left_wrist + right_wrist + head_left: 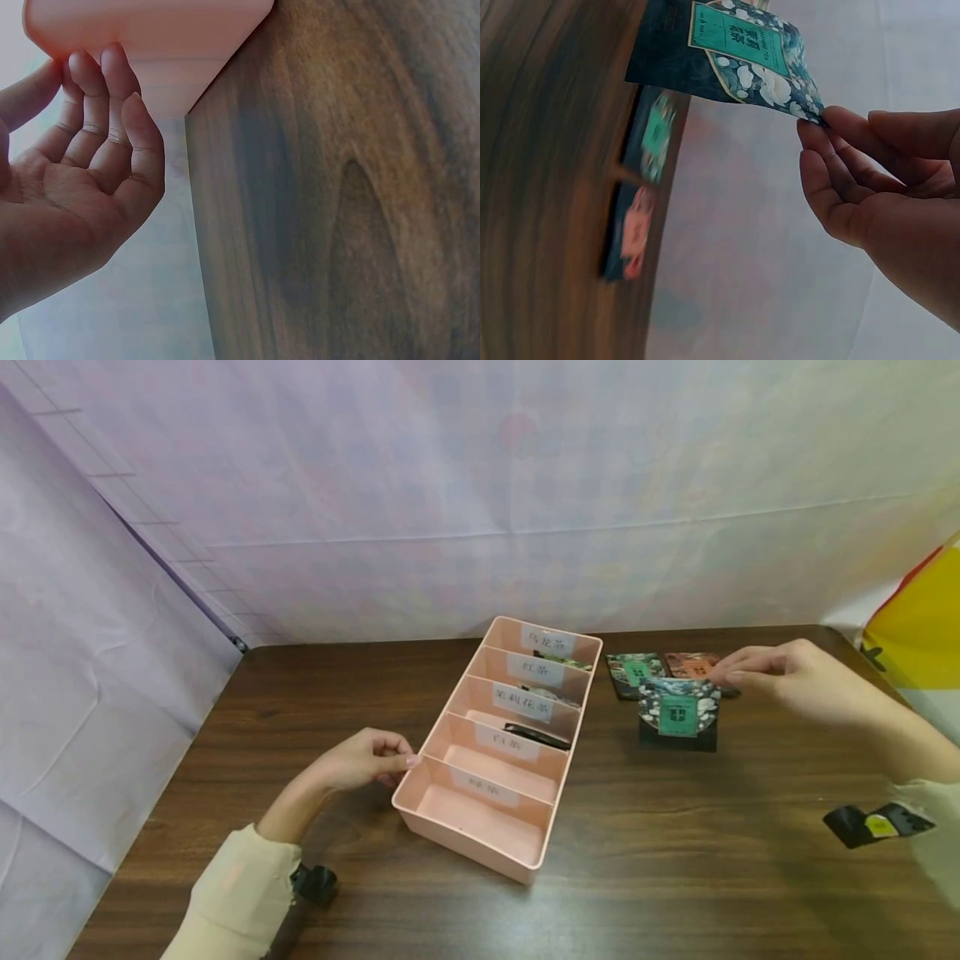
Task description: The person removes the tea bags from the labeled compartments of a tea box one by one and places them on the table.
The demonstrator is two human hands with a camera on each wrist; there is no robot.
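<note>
A long pink divided box [465, 845] stands at an angle mid-table, its dividers bearing white labels with Chinese characters. My left hand [372, 760] holds the box's left rim near the front, thumb on top and fingers against the outer wall [187, 37]. To the right of the box, my right hand [776, 675] pinches a dark tea sachet [678, 714] by one upper corner, between thumb and fingertips. White flowers and a green label [739, 34] decorate this sachet, which hangs above the table. The edges of several sachets [536, 736] show in the three rear compartments.
Behind the held sachet, a green-labelled sachet [633, 672] and an orange-labelled sachet [690, 663] lie side by side near the table's back edge. A pale cloth [375, 527] hangs behind the brown table [300, 693]. Yellow fabric [918, 627] shows at far right.
</note>
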